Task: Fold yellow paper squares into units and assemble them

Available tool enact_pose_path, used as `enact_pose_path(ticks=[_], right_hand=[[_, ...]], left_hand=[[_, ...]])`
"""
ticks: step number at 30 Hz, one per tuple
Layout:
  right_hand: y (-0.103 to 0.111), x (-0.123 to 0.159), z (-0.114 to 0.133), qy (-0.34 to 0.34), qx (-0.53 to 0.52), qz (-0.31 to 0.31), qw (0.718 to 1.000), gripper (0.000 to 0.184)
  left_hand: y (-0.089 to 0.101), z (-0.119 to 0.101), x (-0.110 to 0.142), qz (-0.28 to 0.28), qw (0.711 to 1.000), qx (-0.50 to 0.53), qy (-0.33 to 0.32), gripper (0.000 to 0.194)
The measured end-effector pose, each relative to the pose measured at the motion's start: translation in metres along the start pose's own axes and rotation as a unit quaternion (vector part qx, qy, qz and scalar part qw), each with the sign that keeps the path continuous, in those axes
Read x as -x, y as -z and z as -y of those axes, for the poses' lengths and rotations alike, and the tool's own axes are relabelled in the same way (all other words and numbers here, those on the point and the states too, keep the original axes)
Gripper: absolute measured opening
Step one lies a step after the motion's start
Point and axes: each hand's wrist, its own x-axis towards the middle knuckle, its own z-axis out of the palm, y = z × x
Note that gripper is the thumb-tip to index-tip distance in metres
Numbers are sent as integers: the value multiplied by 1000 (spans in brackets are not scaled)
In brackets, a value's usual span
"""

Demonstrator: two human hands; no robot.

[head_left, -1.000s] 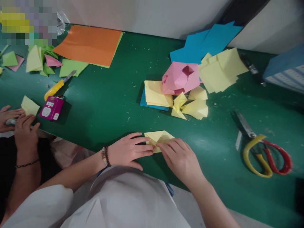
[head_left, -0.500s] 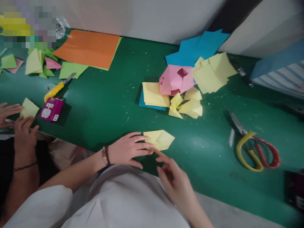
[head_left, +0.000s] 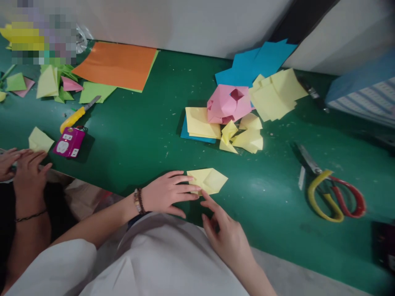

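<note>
A folded pale-yellow paper point(head_left: 211, 181) lies flat on the green table near its front edge, its pointed end to the right. My left hand point(head_left: 168, 192) is spread flat, palm down, with its fingertips resting on the paper's left part. From the lower right comes my right hand point(head_left: 226, 228); its index fingertip touches the paper's lower edge beside my left fingertips. The other right fingers are loosely curled, with nothing visible in them. Beyond the paper sit folded yellow pieces point(head_left: 247, 139), a stack of yellow squares point(head_left: 202, 122) and a pink folded-paper shape point(head_left: 230, 102).
Scissors point(head_left: 324, 189) with yellow and red handles lie at the right. Orange sheets point(head_left: 119, 65), a yellow cutter point(head_left: 74, 118) and a purple power socket point(head_left: 69, 142) are on the left. Another person's hands point(head_left: 29, 164) work on yellow paper there. Blue sheets point(head_left: 256, 63) lie at the back.
My right index finger has shifted very slightly along the paper's lower edge; my left hand stays put. The other person's hands have drawn back toward the table edge.
</note>
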Motion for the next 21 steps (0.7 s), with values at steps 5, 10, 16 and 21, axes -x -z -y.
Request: enact_pose_path(ticks=[5, 10, 16, 21], right_hand=[[1, 2, 1, -7, -22, 0, 1000, 33], [3, 3, 5, -23, -93, 31, 995, 22], [0, 5, 6, -78, -141, 53, 985, 24], [-1, 6, 8, -143, -140, 39, 979, 25]], left_hand=[[1, 0, 0, -5, 1000, 0, -1, 54], [3, 0, -2, 8, 1000, -1, 2, 53], [1, 0, -2, 4, 1000, -4, 1, 60], [1, -1, -1, 2, 1000, -2, 6, 58]])
